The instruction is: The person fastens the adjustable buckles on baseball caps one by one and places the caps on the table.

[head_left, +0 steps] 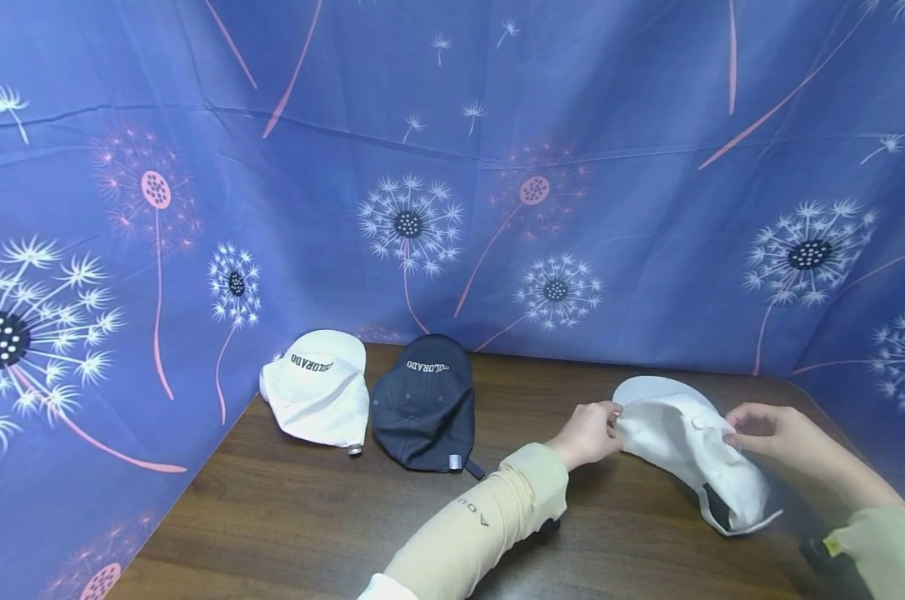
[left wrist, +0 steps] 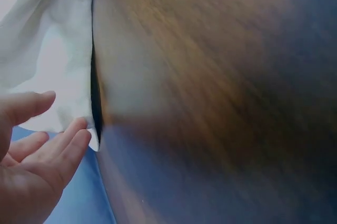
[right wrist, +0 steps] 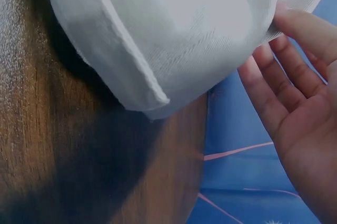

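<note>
A white baseball cap (head_left: 666,429) is on the right side of the table, brim toward the back, its rear strap opening facing the front right. At the cap's left edge near the brim is my left hand (head_left: 589,435); in the left wrist view its thumb lies over the fabric (left wrist: 58,60) and the fingertips (left wrist: 79,125) are at the edge. My right hand (head_left: 778,431) pinches the crown's right side. In the right wrist view the thumb presses the white cloth (right wrist: 195,29) from one side, with the fingers (right wrist: 263,60) behind it.
To the left, another white cap (head_left: 317,400) lettered COLORADO lies beside a dark cap (head_left: 422,417) with the same lettering, both brims toward the back. The brown wooden table (head_left: 287,508) ends at a blue dandelion-print cloth (head_left: 460,108) hanging behind and at both sides.
</note>
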### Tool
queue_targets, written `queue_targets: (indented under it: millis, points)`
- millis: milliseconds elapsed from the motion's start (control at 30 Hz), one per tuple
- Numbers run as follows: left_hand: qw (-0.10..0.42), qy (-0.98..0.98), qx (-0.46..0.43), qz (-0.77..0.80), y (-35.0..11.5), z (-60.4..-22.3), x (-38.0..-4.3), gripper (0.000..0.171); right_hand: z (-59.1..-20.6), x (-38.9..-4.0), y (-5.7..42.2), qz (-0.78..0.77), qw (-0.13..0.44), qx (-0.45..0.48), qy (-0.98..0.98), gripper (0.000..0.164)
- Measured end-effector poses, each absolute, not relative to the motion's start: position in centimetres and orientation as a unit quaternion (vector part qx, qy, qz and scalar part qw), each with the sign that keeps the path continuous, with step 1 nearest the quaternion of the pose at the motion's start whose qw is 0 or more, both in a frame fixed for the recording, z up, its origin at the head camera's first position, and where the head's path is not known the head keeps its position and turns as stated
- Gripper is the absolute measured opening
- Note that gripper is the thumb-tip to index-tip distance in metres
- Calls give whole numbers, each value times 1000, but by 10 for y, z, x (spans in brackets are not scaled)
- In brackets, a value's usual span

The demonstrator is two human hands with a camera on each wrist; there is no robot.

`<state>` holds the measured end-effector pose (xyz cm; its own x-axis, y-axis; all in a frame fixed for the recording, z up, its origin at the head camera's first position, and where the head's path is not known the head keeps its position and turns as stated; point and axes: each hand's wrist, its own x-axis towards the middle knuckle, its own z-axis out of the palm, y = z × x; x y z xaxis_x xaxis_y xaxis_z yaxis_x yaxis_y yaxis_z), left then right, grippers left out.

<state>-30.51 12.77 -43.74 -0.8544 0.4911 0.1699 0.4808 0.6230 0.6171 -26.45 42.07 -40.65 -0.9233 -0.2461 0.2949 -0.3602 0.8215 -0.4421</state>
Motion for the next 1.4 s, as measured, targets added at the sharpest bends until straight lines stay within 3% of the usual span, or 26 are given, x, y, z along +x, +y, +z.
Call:
queue_targets:
  millis: [267, 433, 667, 833, 1167, 1400]
  points:
    - [56, 892, 329, 304, 125, -438, -309, 74, -408, -267, 420, 241, 118, 142, -953, 16]
    - [39, 896, 350, 271, 123, -439, -308, 78, -406, -264, 418, 234, 108, 130, -957, 15]
    - [55, 901, 348, 253, 110, -426, -302, 78, -386, -255, 406, 286, 60, 158, -943, 42]
    - [79, 904, 337, 251, 95, -413, -299, 82, -363, -251, 383, 251, 94, 155, -951, 37]
    - [32, 908, 325, 263, 62, -384, -292, 74, -337, -250, 330, 233, 91, 154, -956, 41]
    - [34, 911, 331, 245, 36, -363, -285, 72, -325, -250, 291, 242, 103, 164, -951, 53]
